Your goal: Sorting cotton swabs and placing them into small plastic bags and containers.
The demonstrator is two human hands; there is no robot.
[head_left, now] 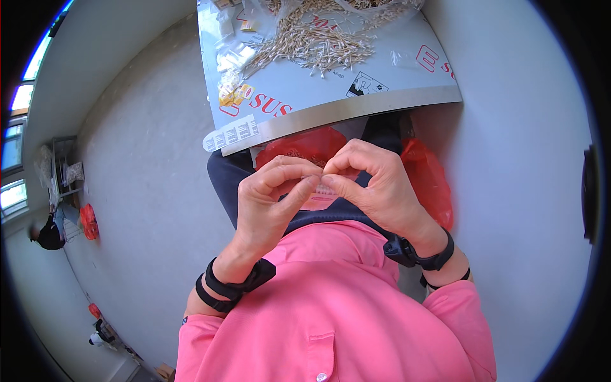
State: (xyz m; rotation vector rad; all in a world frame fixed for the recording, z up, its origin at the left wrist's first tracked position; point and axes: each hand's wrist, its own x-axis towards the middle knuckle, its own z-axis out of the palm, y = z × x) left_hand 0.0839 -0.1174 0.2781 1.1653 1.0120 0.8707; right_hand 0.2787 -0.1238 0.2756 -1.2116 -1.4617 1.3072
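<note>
- The left hand (266, 194) is raised over the lap, thumb and forefinger tips brought together in a pinch, the other fingers curled.
- The right hand (379, 178) mirrors it, thumb and forefinger closed to a pinch, its tips meeting those of the left.
- Between and just below the fingertips is a small pack (323, 189), with a row of white tips showing; both hands appear to have hold of its upper edge, though the fingers hide the grip itself.
- The pack is in front of the pink shirt (331, 286), near the table's front edge but off the table (331, 84). The row of tips runs roughly left to right; the pack's own long axis is too hidden to tell.
- On the table is a loose heap of cotton swabs (318, 51), their sticks pointing many ways.
- Left of the heap are small white packets (234, 57) and, nearer the person, yellow-marked packets (233, 95).
- A label strip (232, 133) lies at the front left corner, its long axis slanting up to the right.
- Red bags show below the table, one behind the hands (302, 145), one to the right (428, 181).
</note>
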